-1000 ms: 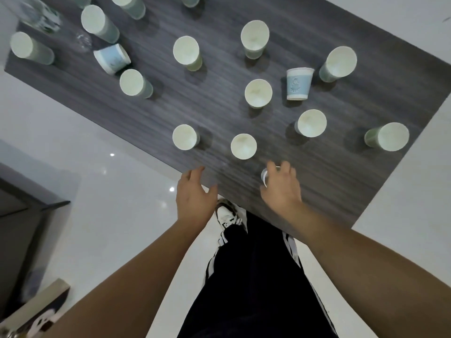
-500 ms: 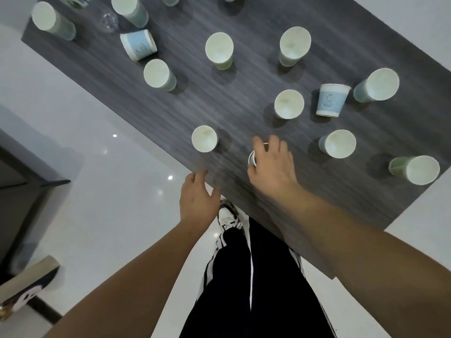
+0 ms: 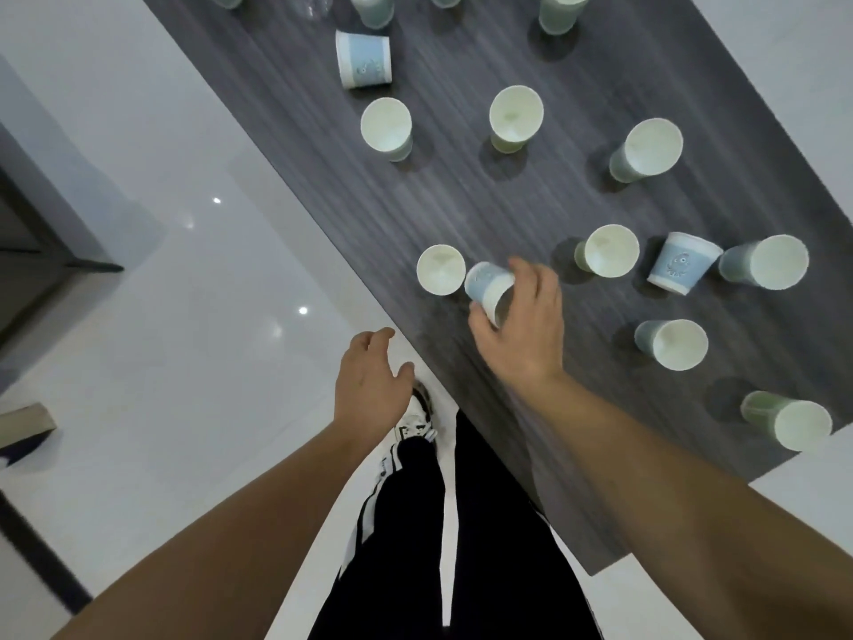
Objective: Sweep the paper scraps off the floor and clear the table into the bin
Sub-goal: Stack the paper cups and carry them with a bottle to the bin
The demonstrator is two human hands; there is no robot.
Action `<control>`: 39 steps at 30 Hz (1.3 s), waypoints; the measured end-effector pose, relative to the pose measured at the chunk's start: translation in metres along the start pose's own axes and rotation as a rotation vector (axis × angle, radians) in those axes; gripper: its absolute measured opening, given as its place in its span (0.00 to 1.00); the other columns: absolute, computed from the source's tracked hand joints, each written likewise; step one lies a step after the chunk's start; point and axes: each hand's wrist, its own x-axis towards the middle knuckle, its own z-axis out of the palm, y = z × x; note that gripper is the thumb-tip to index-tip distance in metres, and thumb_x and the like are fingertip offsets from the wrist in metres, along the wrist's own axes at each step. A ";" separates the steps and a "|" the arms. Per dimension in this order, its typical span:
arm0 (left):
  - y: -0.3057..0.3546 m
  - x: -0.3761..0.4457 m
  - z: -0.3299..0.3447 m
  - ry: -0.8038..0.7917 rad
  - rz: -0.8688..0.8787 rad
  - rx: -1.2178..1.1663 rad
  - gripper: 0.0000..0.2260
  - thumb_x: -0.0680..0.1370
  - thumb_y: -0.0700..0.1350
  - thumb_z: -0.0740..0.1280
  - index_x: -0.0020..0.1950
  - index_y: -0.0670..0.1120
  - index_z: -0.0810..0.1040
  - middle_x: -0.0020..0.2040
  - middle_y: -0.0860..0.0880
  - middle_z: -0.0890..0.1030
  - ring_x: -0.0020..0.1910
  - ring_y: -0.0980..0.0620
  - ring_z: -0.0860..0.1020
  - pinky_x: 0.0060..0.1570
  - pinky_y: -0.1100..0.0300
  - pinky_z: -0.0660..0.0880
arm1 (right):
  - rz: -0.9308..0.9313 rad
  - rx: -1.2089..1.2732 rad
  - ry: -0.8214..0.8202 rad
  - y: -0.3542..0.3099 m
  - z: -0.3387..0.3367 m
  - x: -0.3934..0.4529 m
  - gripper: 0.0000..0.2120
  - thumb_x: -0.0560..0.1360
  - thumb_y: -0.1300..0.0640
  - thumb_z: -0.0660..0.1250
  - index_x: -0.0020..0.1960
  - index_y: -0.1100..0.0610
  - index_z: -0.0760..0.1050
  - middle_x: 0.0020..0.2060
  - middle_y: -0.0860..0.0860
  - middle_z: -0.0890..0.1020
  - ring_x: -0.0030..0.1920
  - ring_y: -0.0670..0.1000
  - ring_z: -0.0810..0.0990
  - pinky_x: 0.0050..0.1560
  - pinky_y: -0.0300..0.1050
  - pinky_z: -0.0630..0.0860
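Dark woodgrain table (image 3: 507,214) is stretching away over pale floor, and nearest us the left hand (image 3: 369,390) is hanging loose-fingered, holding nothing, off the table's edge. Further out, the right hand (image 3: 521,325) is clutching a tilted blue paper cup (image 3: 487,284), base pointing to ten o'clock, just beside the upright white cup (image 3: 441,269), with more cups scattered beyond.

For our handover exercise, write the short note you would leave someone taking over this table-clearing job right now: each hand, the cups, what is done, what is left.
Right hand: grips a small blue paper cup, tilted, near the table's front edge.
Left hand: open, holding nothing, over the floor beside the table.
Cups: many stand on the table; nearest is the white cup beside the held one; two printed blue cups sit rim-down.
Done: one cup picked up.
Left: bin the held cup, clear the rest. No bin or paper scraps in view.
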 end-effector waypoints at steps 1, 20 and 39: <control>0.001 0.000 0.000 0.003 -0.001 -0.013 0.23 0.76 0.50 0.66 0.71 0.50 0.68 0.68 0.48 0.69 0.63 0.47 0.71 0.57 0.57 0.67 | -0.062 0.076 0.108 -0.011 0.000 0.005 0.31 0.70 0.49 0.72 0.68 0.61 0.68 0.58 0.59 0.71 0.55 0.59 0.73 0.54 0.49 0.71; 0.092 0.003 0.021 -0.017 0.223 -0.009 0.23 0.76 0.51 0.67 0.70 0.50 0.70 0.67 0.48 0.70 0.64 0.48 0.71 0.58 0.59 0.66 | 0.013 -0.461 -0.409 0.058 -0.001 -0.048 0.20 0.69 0.58 0.70 0.59 0.53 0.70 0.54 0.58 0.70 0.51 0.61 0.71 0.43 0.54 0.74; 0.276 0.011 0.136 0.169 0.655 0.204 0.24 0.67 0.48 0.68 0.63 0.45 0.72 0.59 0.43 0.72 0.56 0.42 0.68 0.52 0.51 0.68 | 0.835 -0.030 -0.003 0.183 -0.041 -0.199 0.24 0.68 0.59 0.76 0.63 0.55 0.76 0.62 0.61 0.73 0.57 0.61 0.73 0.50 0.52 0.78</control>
